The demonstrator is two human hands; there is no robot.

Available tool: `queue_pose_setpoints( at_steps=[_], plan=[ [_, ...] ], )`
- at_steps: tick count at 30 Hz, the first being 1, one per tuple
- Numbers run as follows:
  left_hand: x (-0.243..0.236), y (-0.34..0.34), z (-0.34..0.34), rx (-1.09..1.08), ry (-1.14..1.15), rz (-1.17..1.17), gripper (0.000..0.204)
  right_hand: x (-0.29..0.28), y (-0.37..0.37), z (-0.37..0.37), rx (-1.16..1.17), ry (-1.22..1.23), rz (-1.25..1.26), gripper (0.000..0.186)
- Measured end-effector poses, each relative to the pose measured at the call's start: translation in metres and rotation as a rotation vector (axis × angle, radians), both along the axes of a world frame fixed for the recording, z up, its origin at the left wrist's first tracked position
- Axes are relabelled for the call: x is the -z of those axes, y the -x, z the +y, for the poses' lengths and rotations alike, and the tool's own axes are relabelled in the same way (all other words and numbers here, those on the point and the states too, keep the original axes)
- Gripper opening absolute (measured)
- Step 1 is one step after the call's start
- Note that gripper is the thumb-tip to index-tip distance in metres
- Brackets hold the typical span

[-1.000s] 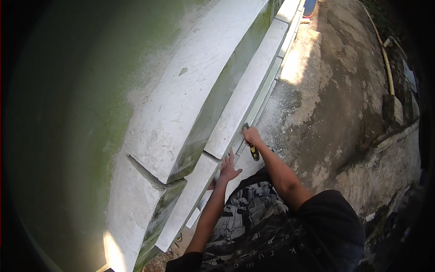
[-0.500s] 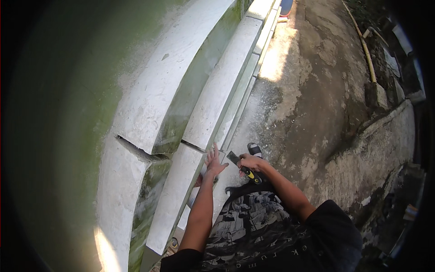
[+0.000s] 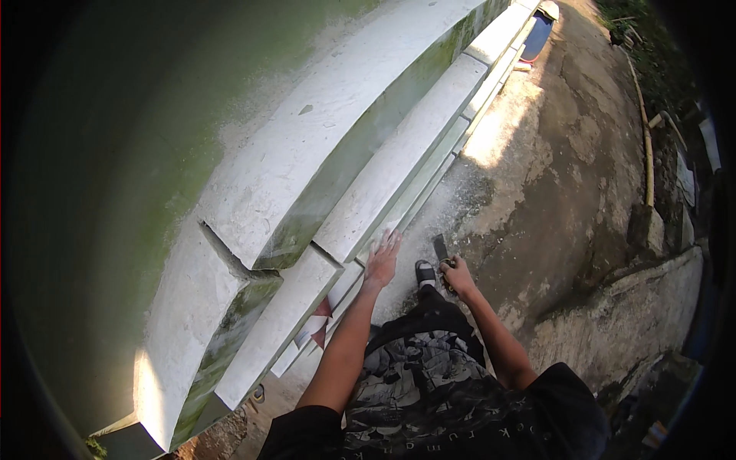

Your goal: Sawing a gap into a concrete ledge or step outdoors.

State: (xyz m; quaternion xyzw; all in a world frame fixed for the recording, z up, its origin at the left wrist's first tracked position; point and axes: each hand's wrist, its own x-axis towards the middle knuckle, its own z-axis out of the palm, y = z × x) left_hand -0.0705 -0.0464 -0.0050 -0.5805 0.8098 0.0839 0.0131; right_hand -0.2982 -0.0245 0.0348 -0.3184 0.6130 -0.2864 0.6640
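Note:
My left hand [image 3: 382, 261] is open, fingers spread, palm turned toward the outer side of the pale stepped concrete ledge [image 3: 402, 165]. It seems to rest against the ledge's lower greenish face, though the contact itself is hidden. In my right hand [image 3: 458, 277], held off to the right of the ledge, is a scraper [image 3: 440, 247]. Its dark flat blade points away from me, and my fingers wrap round the handle and cover most of it. Whitish dust lies along the ledge. A joint gap [image 3: 328, 251] splits the middle step just left of my left hand.
A green wall [image 3: 115, 192] rises at left above the broad upper step [image 3: 307, 146]. My sandalled foot [image 3: 425, 274] stands on the rough concrete path [image 3: 552, 176]. Farther off is a blue object [image 3: 538, 37] beside the ledge. A pole [image 3: 648, 146] and low wall [image 3: 613, 307] border the right side.
My left hand has moved forward along the ledge, past the joint gap. The right hand with the scraper has shifted right, away from the ledge, and the view has turned somewhat.

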Motion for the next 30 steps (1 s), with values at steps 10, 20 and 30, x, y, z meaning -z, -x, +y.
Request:
queue_pose_setpoints(
  at_steps=[10, 20, 30],
  plan=[
    [-0.015, 0.011, -0.002, -0.059, -0.09, 0.0, 0.071, 0.025, 0.039, -0.072, -0.124, 0.081, 0.127, 0.015],
    [-0.013, 0.034, -0.023, -0.212, -0.03, 0.026, 0.073, 0.016, 0.022, -0.079, -0.234, -0.031, -0.046, 0.012],
    [-0.001, 0.018, 0.008, -0.453, 0.055, -0.027, 0.076, 0.031, 0.094, -0.049, -0.01, -0.02, -0.051, 0.013]
  ],
)
